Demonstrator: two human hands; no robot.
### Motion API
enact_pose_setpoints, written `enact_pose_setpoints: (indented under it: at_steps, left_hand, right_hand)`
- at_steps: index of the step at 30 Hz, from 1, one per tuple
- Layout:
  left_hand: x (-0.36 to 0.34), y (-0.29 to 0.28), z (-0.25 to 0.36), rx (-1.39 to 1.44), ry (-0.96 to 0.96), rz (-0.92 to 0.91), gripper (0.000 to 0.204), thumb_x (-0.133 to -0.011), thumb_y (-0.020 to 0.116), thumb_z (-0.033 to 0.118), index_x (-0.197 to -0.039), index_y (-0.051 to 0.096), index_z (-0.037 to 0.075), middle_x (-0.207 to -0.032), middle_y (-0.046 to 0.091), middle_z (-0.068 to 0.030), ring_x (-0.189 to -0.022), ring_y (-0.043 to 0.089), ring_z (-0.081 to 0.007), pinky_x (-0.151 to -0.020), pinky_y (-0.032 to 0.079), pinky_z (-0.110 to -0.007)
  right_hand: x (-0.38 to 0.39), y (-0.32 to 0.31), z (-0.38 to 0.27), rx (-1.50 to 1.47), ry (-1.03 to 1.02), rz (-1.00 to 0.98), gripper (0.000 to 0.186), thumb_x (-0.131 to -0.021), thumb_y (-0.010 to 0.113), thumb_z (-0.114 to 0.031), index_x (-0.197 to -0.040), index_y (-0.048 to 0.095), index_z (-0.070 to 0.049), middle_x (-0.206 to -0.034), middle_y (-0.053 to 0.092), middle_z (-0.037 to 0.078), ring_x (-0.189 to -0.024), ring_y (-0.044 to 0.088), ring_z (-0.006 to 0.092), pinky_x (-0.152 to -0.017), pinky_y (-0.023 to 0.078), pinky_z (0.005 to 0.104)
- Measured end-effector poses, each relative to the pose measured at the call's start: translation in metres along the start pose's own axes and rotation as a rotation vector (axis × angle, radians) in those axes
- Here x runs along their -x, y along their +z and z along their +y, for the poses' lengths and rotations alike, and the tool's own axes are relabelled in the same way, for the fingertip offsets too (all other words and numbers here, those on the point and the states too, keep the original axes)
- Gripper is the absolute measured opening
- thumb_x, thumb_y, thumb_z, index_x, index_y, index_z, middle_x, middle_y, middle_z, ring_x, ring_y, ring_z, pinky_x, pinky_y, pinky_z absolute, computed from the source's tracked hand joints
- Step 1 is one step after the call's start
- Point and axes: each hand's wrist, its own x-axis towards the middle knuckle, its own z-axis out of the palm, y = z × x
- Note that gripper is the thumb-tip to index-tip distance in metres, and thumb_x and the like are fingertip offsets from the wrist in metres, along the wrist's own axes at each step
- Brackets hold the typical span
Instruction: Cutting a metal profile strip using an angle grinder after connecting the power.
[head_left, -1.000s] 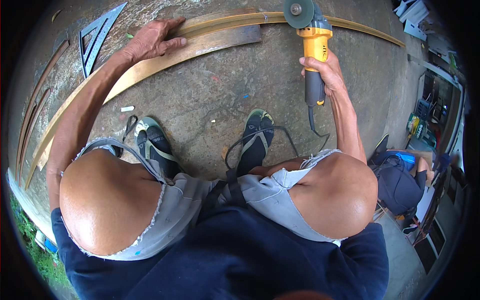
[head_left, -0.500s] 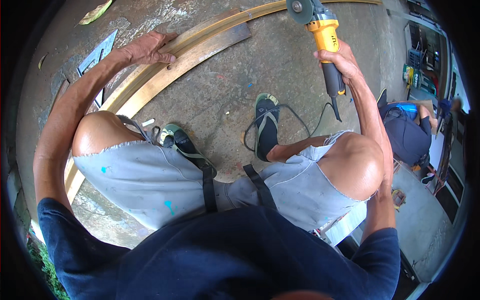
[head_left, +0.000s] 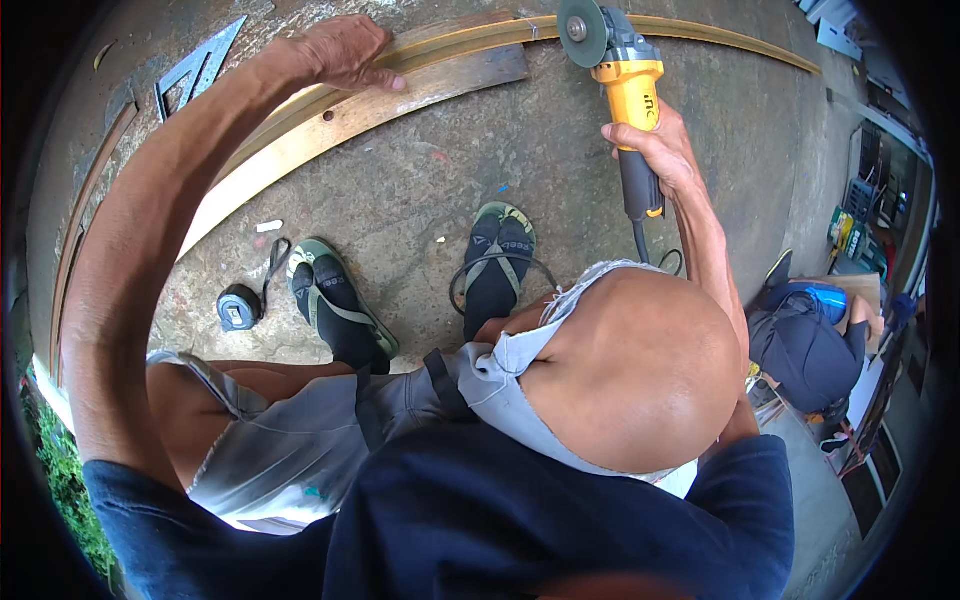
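Observation:
My right hand (head_left: 660, 150) is wrapped around the body of a yellow and black angle grinder (head_left: 634, 95). The grinder stands nearly upright in the view, its round green-grey disc (head_left: 577, 31) at the upper left end, close by a long, narrow, yellow-brown grooved bar (head_left: 480, 40). That bar lies along a wooden plank (head_left: 440, 83) on the ground. Over the bar, left of the grinder, my left hand (head_left: 345, 55) is closed, its thumb on the near side; its far fingers are partly hidden. Whether the disc touches the bar I cannot tell.
A tape measure (head_left: 239, 308) and a small white stick (head_left: 269, 226) lie near my left foot. Beyond my left forearm is a triangular speed square (head_left: 200, 65). The grinder's cord (head_left: 640, 240) runs down by my right foot. Another person (head_left: 808, 345) crouches at the right.
My left hand has slid rightward along the bar, nearer the grinder. The view and my legs have shifted, and the tape measure now shows. The grinder stays in my right hand.

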Motion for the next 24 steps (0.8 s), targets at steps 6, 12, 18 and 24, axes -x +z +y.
enact_pose_setpoints:
  at_steps: [6,12,18,24]
  left_hand:
    - [0.002,0.041,0.024,0.240,-0.291,0.498,0.078,-0.095,0.049,0.070,-0.135,0.062,0.005,-0.115,0.069,-0.0221,-0.111,0.065,-0.0351,-0.098,0.052,-0.049]
    - [0.004,0.080,0.047,0.163,-0.421,0.770,0.070,-0.095,0.052,0.067,-0.139,0.061,0.014,-0.124,0.067,-0.0124,-0.115,0.057,-0.0311,-0.099,0.044,-0.046]
    - [0.004,0.080,0.048,0.135,-0.388,0.803,0.073,-0.094,0.054,0.067,-0.145,0.056,0.015,-0.130,0.064,-0.0109,-0.120,0.053,-0.0300,-0.100,0.042,-0.044]
    - [0.000,0.078,0.053,0.103,-0.466,0.750,0.078,-0.093,0.052,0.070,-0.148,0.052,0.015,-0.131,0.064,-0.0123,-0.121,0.053,-0.0302,-0.101,0.041,-0.043]
  right_hand:
    - [-0.006,0.002,0.000,-0.031,-0.019,-0.047,0.048,-0.070,0.083,-0.019,-0.108,0.059,-0.003,-0.086,0.063,0.006,-0.070,0.064,0.0169,-0.063,0.055,0.0329]
    - [-0.025,0.011,0.015,-0.036,-0.029,-0.046,0.044,-0.071,0.083,-0.017,-0.105,0.060,-0.003,-0.087,0.065,0.006,-0.072,0.065,0.0174,-0.064,0.054,0.0338]
    - [-0.022,0.009,0.019,-0.088,-0.065,-0.023,0.041,-0.070,0.084,-0.016,-0.101,0.062,-0.003,-0.087,0.066,0.007,-0.075,0.065,0.0181,-0.067,0.053,0.0347]
    - [-0.025,0.012,0.023,-0.055,-0.067,-0.049,0.045,-0.072,0.083,-0.017,-0.108,0.060,-0.004,-0.089,0.065,0.006,-0.073,0.065,0.0164,-0.064,0.055,0.0328]
